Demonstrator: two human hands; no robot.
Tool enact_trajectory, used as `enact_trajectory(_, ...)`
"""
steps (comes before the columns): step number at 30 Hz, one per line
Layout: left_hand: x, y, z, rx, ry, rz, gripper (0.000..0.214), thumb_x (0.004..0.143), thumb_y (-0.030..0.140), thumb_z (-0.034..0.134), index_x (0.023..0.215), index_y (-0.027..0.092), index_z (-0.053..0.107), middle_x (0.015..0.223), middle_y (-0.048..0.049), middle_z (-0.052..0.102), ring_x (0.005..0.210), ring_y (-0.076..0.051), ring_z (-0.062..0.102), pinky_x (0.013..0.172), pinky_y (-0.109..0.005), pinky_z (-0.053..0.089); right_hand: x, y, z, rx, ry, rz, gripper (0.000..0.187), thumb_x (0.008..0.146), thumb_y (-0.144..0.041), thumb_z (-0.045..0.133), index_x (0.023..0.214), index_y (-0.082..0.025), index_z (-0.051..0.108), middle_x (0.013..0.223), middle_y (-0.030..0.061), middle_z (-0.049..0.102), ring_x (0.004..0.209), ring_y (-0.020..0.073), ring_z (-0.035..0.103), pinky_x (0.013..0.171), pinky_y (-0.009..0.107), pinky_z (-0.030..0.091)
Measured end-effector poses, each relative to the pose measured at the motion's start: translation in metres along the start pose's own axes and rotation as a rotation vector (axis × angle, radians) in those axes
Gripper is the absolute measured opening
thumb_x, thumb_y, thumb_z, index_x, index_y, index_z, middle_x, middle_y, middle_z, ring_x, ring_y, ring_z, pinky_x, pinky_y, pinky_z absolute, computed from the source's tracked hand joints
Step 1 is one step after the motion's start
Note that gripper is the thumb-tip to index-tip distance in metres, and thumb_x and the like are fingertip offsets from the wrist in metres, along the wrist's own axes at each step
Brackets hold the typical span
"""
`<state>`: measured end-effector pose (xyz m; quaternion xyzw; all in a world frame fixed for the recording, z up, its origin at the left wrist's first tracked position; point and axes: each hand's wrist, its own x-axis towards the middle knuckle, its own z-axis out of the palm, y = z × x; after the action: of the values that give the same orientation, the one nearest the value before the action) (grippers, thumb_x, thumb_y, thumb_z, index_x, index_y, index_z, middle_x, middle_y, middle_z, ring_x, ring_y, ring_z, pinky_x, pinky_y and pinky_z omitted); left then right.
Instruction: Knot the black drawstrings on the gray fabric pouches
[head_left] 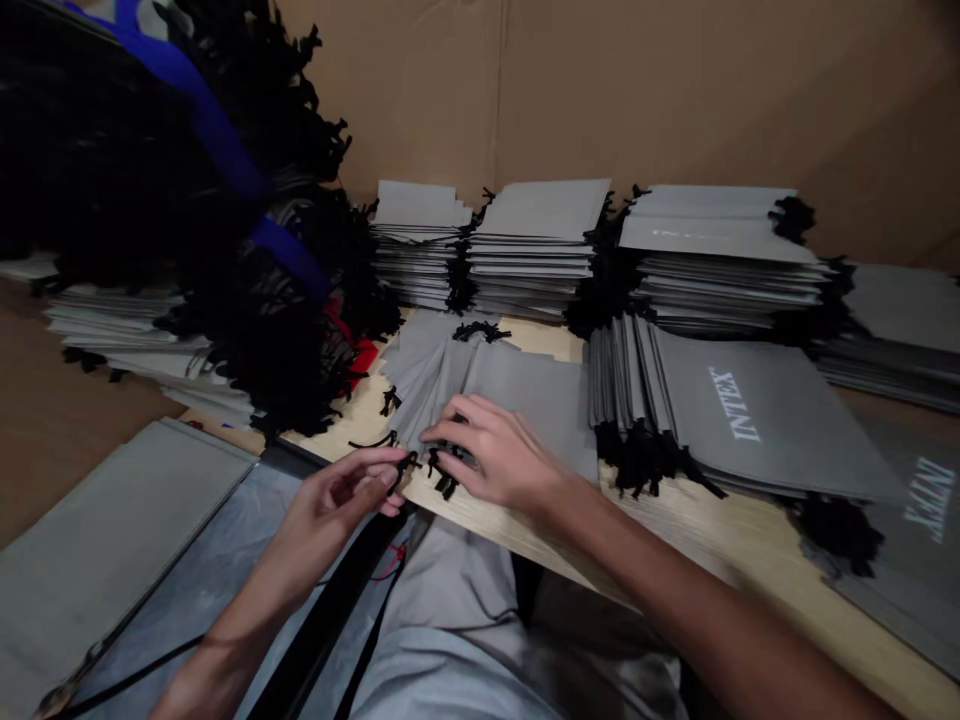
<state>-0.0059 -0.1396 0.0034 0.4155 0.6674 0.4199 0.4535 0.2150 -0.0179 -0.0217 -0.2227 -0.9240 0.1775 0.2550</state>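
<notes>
A fanned stack of grey drawstring bags (487,385) lies on the wooden board (697,525) in front of me. My right hand (499,455) rests on the near edge of this stack, fingers curled down onto the top bag. My left hand (341,495) is just left of it, thumb and fingers pinched on a black drawstring cord (401,468) at the bag's corner. More black cord ends (446,485) stick out under my right fingers.
Tall piles of grey bags (540,245) line the cardboard wall (637,90). A slanted pile printed INTEX (750,410) lies to the right. A heap of bags with black cords and a blue strap (217,130) towers at left. Flat grey bags (97,540) lie lower left.
</notes>
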Motion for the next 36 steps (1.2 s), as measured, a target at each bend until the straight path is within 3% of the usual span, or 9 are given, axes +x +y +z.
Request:
enact_trajectory(7, 0.003, 0.002, 0.002, -0.301, -0.038, -0.149, 0.041, 0.077, 0.038, 0.099, 0.114, 0.023, 0.090, 0.096, -0.0052, 0.087, 0.078, -0.015, 0.078, 0.073, -0.020, 0.065, -0.006, -0.008, -0.013, 0.108, -0.008, -0.015, 0.042, 0.088, -0.010, 0.065, 0.124, -0.026, 0.079, 0.117, 0.0056, 0.064, 0.106, 0.0234, 0.061, 0.075, 0.034, 0.048)
enact_trajectory(11, 0.003, 0.006, 0.006, -0.386, -0.023, -0.203, 0.040, 0.075, 0.033, 0.100, 0.111, 0.021, 0.090, 0.097, -0.0063, 0.087, 0.079, -0.016, 0.080, 0.076, -0.021, 0.067, -0.003, -0.014, -0.017, 0.185, 0.020, 0.040, 0.023, 0.101, -0.018, 0.064, 0.115, -0.024, 0.081, 0.113, 0.0048, 0.066, 0.104, 0.0221, 0.063, 0.085, 0.035, 0.051)
enact_trajectory(15, 0.002, 0.004, 0.008, -0.230, 0.004, -0.107, 0.037, 0.082, 0.045, 0.094, 0.110, 0.021, 0.087, 0.090, -0.0030, 0.086, 0.078, -0.018, 0.082, 0.078, -0.025, 0.068, -0.003, -0.021, -0.005, 0.183, 0.100, 0.057, 0.014, 0.108, -0.026, 0.066, 0.106, -0.022, 0.079, 0.106, 0.0040, 0.068, 0.099, 0.0192, 0.065, 0.080, 0.031, 0.051)
enact_trajectory(18, 0.002, -0.002, 0.009, -0.040, 0.040, 0.048, 0.035, 0.087, 0.050, 0.088, 0.109, 0.023, 0.084, 0.085, -0.0015, 0.084, 0.076, -0.021, 0.081, 0.076, -0.030, 0.068, -0.006, -0.025, 0.005, 0.101, 0.094, 0.013, 0.013, 0.108, -0.024, 0.066, 0.107, -0.022, 0.078, 0.105, 0.0037, 0.069, 0.097, 0.0191, 0.065, 0.072, 0.030, 0.047)
enact_trajectory(23, -0.001, -0.012, 0.012, 0.346, 0.184, 0.425, 0.017, 0.101, 0.042, 0.074, 0.108, 0.028, 0.082, 0.109, -0.0033, 0.084, 0.097, -0.024, 0.080, 0.085, -0.031, 0.064, -0.010, -0.031, 0.010, 0.043, 0.117, 0.059, 0.015, 0.112, -0.025, 0.062, 0.113, -0.023, 0.077, 0.102, 0.0028, 0.070, 0.098, 0.0180, 0.069, 0.075, 0.029, 0.047)
enact_trajectory(26, -0.002, -0.014, 0.014, 0.447, 0.218, 0.564, 0.014, 0.105, 0.034, 0.069, 0.110, 0.028, 0.080, 0.113, -0.0042, 0.083, 0.106, -0.024, 0.079, 0.096, -0.032, 0.061, -0.011, -0.032, 0.013, 0.022, 0.108, 0.085, 0.015, 0.112, -0.025, 0.062, 0.117, -0.025, 0.077, 0.103, 0.0017, 0.072, 0.090, 0.0163, 0.072, 0.075, 0.028, 0.048)
enact_trajectory(29, -0.001, -0.018, 0.016, 0.426, 0.257, 0.589, 0.012, 0.105, 0.030, 0.070, 0.112, 0.027, 0.079, 0.112, -0.0040, 0.082, 0.104, -0.023, 0.079, 0.095, -0.031, 0.061, -0.012, -0.033, 0.016, 0.015, 0.092, 0.121, 0.018, 0.112, -0.025, 0.062, 0.122, -0.027, 0.076, 0.106, 0.0008, 0.075, 0.086, 0.0156, 0.075, 0.075, 0.028, 0.049)
enact_trajectory(32, 0.002, -0.023, 0.019, 0.319, 0.288, 0.543, 0.012, 0.101, 0.031, 0.076, 0.111, 0.026, 0.078, 0.108, -0.0040, 0.081, 0.098, -0.023, 0.078, 0.089, -0.030, 0.064, -0.011, -0.033, 0.020, 0.039, 0.099, 0.132, 0.018, 0.112, -0.024, 0.062, 0.122, -0.027, 0.076, 0.106, 0.0007, 0.077, 0.085, 0.0152, 0.076, 0.075, 0.027, 0.050)
enact_trajectory(36, 0.004, -0.026, 0.024, 0.147, 0.292, 0.486, 0.014, 0.095, 0.033, 0.081, 0.105, 0.025, 0.077, 0.105, -0.0039, 0.081, 0.100, -0.024, 0.080, 0.093, -0.032, 0.068, -0.010, -0.032, 0.022, 0.099, 0.133, 0.163, 0.018, 0.111, -0.024, 0.062, 0.120, -0.027, 0.077, 0.102, 0.0000, 0.077, 0.078, 0.0138, 0.074, 0.073, 0.027, 0.049)
